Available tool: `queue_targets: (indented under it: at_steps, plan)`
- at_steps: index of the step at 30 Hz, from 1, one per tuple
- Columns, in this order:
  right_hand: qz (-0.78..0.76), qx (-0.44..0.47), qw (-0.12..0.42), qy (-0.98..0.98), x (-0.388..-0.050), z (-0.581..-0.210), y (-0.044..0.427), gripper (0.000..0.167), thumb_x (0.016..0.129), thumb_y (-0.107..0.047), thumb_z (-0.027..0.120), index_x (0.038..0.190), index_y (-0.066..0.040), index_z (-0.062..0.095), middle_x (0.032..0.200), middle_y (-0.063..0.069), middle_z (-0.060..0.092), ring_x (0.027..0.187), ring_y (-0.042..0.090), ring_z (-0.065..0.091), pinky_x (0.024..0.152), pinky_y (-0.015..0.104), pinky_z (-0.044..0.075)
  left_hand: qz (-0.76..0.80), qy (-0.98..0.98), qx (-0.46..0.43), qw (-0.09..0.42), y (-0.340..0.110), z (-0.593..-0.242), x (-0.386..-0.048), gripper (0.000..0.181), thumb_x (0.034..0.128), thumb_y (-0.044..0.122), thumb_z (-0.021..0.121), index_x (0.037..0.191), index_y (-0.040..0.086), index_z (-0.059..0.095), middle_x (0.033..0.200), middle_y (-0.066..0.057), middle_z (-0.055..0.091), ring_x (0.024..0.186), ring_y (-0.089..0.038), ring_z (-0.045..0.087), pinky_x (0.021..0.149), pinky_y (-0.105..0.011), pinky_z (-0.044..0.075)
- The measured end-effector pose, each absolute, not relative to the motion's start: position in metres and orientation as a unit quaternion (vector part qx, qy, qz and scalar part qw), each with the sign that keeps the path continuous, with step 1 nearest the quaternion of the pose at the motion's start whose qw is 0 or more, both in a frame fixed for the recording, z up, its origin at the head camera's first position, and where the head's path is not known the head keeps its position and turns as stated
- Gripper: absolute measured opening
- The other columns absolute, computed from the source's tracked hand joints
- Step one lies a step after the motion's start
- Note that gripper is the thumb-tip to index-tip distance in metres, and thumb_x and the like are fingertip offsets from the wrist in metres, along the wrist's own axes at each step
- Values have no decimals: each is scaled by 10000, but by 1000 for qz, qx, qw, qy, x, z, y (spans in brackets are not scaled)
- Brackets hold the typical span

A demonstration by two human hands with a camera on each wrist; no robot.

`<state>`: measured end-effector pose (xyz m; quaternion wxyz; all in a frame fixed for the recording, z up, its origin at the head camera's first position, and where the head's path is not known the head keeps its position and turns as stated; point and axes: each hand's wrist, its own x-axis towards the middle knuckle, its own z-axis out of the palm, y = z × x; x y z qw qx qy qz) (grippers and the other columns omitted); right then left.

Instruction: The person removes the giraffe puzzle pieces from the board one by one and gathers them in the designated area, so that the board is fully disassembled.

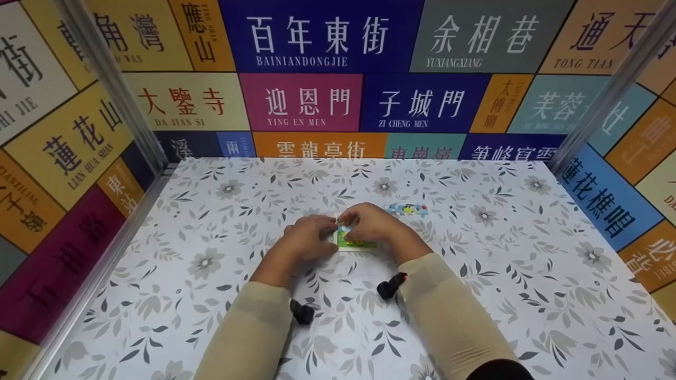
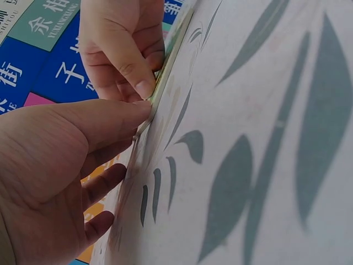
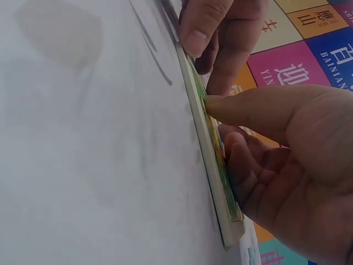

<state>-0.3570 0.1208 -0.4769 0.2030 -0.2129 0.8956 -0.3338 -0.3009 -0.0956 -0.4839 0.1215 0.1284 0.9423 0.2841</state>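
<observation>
A small flat puzzle board (image 1: 364, 248) with a pale rim and a green and yellow picture lies on the table. My left hand (image 1: 310, 237) holds its left side, the thumb at the near corner and fingers toward the far corner. Curled over the far part of the board, my right hand (image 1: 369, 224) rests its thumb on the picture. In the right wrist view that thumb presses the face of the puzzle board (image 3: 212, 160), with the fingers bent beside it. The right hand hides much of the picture; any loose piece under its fingers cannot be made out.
Colourful jigsaw pieces (image 1: 409, 209), blue with some yellow and red, lie behind the right hand. A floral cloth (image 1: 211, 311) covers the table. Panels with Chinese lettering (image 1: 301, 103) stand along the back and sides, with metal posts (image 1: 602, 95) at the corners.
</observation>
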Motion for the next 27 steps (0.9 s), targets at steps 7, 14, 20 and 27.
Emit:
queue_targets:
  at_steps: [7,14,20,27]
  plan:
    - [-322,-204,211,900,-355,-477,120,431,909,-120,792,1338,-144,750,1351,29,754,1276,261,672,1121,460,544,272,946,134,117,-95,-482,-300,627,960,352,772,1551,261,585,1649,23,529,1585,-281,411,1290,-643,264]
    - [-317,-203,208,903,-354,-477,118,424,908,-120,787,1331,-153,762,1331,31,762,1273,266,667,1135,463,533,265,948,130,119,-95,-483,-300,623,962,369,777,1548,268,590,1661,48,513,1591,-285,402,1293,-648,260]
    - [-317,-194,214,903,-356,-477,117,346,902,-97,783,1240,-170,796,1241,40,769,1158,252,667,1065,458,549,269,946,137,116,-96,-484,-301,616,964,367,772,1544,262,594,1668,47,504,1597,-297,388,1293,-664,240]
    - [-324,-186,222,901,-355,-477,117,442,922,-102,783,1359,-147,733,1402,34,727,1315,256,648,1171,462,509,272,945,140,118,-96,-484,-302,613,962,362,774,1539,248,601,1662,40,511,1590,-304,400,1290,-664,247]
